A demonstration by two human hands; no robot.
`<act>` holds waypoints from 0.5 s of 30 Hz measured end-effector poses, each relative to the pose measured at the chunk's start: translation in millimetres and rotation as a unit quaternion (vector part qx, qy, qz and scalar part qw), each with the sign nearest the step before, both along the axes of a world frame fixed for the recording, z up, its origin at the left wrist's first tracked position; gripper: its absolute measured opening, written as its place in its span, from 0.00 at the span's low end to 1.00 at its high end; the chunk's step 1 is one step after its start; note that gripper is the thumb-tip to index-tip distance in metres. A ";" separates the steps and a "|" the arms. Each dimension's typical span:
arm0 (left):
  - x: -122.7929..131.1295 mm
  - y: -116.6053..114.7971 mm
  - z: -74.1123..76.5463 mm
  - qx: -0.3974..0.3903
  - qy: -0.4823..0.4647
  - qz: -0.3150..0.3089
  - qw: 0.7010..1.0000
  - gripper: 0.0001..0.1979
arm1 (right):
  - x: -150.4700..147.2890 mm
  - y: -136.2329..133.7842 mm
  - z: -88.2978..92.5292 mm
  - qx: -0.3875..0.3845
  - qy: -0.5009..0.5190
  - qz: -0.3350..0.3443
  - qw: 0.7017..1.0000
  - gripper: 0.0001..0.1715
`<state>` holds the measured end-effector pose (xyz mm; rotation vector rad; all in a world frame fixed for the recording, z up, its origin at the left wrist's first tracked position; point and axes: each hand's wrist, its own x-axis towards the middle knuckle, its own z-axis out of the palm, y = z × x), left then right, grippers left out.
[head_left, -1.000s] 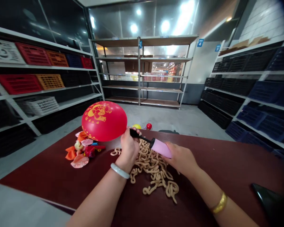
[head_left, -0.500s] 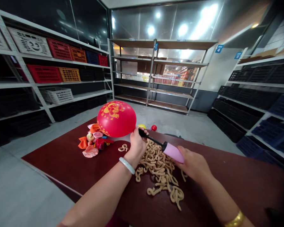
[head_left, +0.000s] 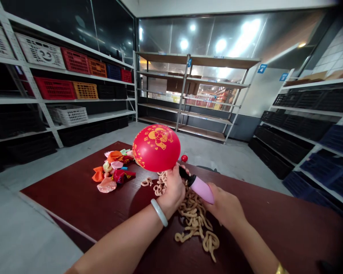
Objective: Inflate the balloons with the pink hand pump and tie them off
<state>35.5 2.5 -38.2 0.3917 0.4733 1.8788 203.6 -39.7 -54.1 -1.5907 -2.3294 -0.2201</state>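
Observation:
A red balloon (head_left: 156, 147) with a yellow print is blown up and sits on the black nozzle of a pink hand pump (head_left: 201, 189). My left hand (head_left: 173, 190) is closed around the balloon's neck where it meets the nozzle. The pump's pink body is gripped in my right hand (head_left: 223, 205). Both hands hover over a heap of tan rubber bands (head_left: 194, 217) on the dark red table (head_left: 82, 205).
A pile of flat balloons (head_left: 112, 174) in orange, pink and red lies on the table to the left. A small red balloon (head_left: 184, 158) lies on the floor beyond the table. Shelving racks with plastic crates (head_left: 54, 88) line the room.
The pump body has slid toward the nozzle, hiding its black rod. The balloon now stands higher above my left hand and looks slightly bigger. The view shifted left.

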 end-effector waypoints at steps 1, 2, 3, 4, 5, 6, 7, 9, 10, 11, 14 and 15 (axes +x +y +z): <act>-5.7 2.7 2.6 0.007 0.003 0.008 1.000 0.11 | 1.6 1.9 -0.9 -0.002 -0.001 0.000 1.000 0.24; -12.8 6.2 5.5 0.012 0.001 0.017 1.000 0.11 | 4.0 4.1 -1.8 -0.002 -0.004 0.003 1.000 0.25; -21.5 10.5 8.8 0.012 -0.005 0.026 1.000 0.10 | 6.9 6.4 -2.9 0.001 -0.008 0.007 1.000 0.26; -31.2 15.2 12.1 0.008 -0.014 0.036 0.999 0.09 | 10.5 8.8 -3.9 0.005 -0.014 0.014 1.000 0.27; -41.5 20.1 15.3 -0.001 -0.025 0.048 0.999 0.09 | 14.4 11.2 -5.1 0.009 -0.019 0.021 1.000 0.27; -51.7 24.8 18.2 -0.014 -0.036 0.060 0.997 0.09 | 18.6 13.6 -6.2 0.012 -0.022 0.028 0.999 0.28; -61.2 28.9 20.7 -0.021 -0.045 0.069 0.996 0.09 | 22.7 15.9 -7.4 0.015 -0.024 0.035 0.999 0.28; -75.8 34.7 24.1 -0.031 -0.061 0.086 0.994 0.09 | 30.3 19.7 -9.2 0.019 -0.027 0.043 0.999 0.28; -80.1 36.1 25.0 -0.033 -0.067 0.092 0.993 0.10 | 33.4 21.0 -9.8 0.022 -0.027 0.046 0.998 0.28; -82.4 36.7 25.5 -0.033 -0.071 0.096 0.992 0.10 | 36.0 21.9 -9.9 0.026 -0.029 0.047 0.998 0.28; -78.7 34.0 24.8 -0.009 -0.066 0.092 0.994 0.11 | 39.3 21.0 -8.1 0.041 -0.039 0.039 0.998 0.29; -74.7 32.0 24.0 0.004 -0.061 0.087 0.994 0.11 | 38.6 19.7 -6.9 0.045 -0.044 0.034 0.997 0.29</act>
